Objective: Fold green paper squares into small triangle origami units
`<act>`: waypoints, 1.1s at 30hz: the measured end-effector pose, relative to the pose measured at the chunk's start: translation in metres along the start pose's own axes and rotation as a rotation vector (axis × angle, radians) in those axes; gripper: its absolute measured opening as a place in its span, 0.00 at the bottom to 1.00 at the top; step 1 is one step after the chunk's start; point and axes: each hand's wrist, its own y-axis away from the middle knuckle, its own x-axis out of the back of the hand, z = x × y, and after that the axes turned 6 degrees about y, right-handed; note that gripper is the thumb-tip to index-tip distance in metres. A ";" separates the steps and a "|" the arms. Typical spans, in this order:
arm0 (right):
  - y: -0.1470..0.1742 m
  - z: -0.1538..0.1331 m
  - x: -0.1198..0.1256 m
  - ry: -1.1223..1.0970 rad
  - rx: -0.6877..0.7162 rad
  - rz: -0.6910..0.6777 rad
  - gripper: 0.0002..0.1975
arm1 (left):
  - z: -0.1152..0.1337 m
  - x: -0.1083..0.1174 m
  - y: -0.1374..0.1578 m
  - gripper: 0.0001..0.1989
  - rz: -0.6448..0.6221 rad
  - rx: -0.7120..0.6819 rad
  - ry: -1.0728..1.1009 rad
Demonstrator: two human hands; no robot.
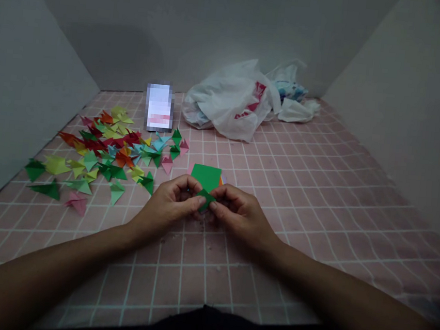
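Between both hands is a small folded piece of green paper (206, 199), its upper point showing above the thumbs. My left hand (174, 197) pinches its left side between thumb and fingers. On the right side my right hand (239, 211) pinches it the same way. The fingertips behind the paper are partly hidden. Just beyond the hands lies a stack of square coloured paper (206, 176) with a green sheet on top; edges of other colours peek out at its sides.
Many folded paper cranes (121, 140) in several colours spread over the left of the pink checked cloth (318, 195). A lit phone (159, 107) stands behind them. White plastic bags (230, 98) sit at the back, and pale walls (413, 100) enclose the sides.
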 end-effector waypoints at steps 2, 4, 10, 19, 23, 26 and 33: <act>-0.001 -0.001 0.000 -0.014 -0.007 -0.005 0.06 | -0.001 0.000 0.000 0.11 0.008 -0.005 -0.012; -0.001 -0.002 0.001 -0.037 -0.024 -0.009 0.06 | -0.001 0.000 -0.001 0.11 0.015 -0.011 -0.026; -0.001 -0.005 0.002 -0.069 -0.026 -0.006 0.06 | -0.003 0.001 -0.001 0.11 -0.005 -0.035 -0.013; 0.002 -0.005 0.005 -0.059 -0.020 -0.022 0.08 | 0.004 -0.001 0.001 0.09 0.029 -0.121 -0.079; 0.002 -0.006 0.005 -0.059 -0.002 0.008 0.09 | 0.004 0.000 -0.001 0.10 0.004 -0.029 -0.107; 0.003 -0.007 0.004 -0.054 0.008 0.011 0.09 | 0.004 0.000 0.000 0.13 -0.026 0.008 -0.190; 0.003 -0.008 0.006 -0.068 -0.065 -0.028 0.10 | 0.007 0.001 0.000 0.14 -0.032 -0.025 -0.231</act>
